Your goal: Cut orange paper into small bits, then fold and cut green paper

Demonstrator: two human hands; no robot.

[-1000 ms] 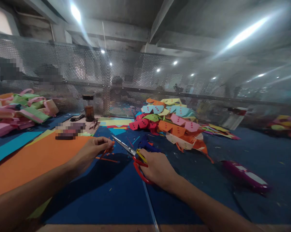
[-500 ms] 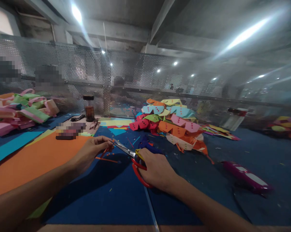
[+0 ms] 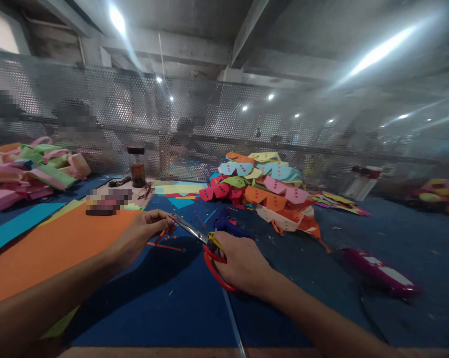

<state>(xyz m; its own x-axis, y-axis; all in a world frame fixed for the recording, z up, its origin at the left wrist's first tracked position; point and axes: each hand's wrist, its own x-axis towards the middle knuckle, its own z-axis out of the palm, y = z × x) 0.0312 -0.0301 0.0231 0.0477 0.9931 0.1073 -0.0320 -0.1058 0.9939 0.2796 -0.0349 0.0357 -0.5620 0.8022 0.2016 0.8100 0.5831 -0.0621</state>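
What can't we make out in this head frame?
- Orange scrap: mostly covered by the left hand; shape unclear.
- Scissors: handles partly wrapped by the right hand; blade gap too small to judge.
- Purple tool: blurred at the frame's right side.
- Jar: contents too small and dim.

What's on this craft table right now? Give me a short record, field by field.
left hand: pinches a small orange paper scrap at the fingertips
right hand: grips red-handled scissors, blades pointing at the scrap
surface: blue table cover littered with tiny paper bits
left of the hands: large orange sheet
behind the hands: heap of coloured folded paper pieces
far left: pile of pink and green paper items
right: purple glue gun lying flat
back: dark jar by the mesh screen
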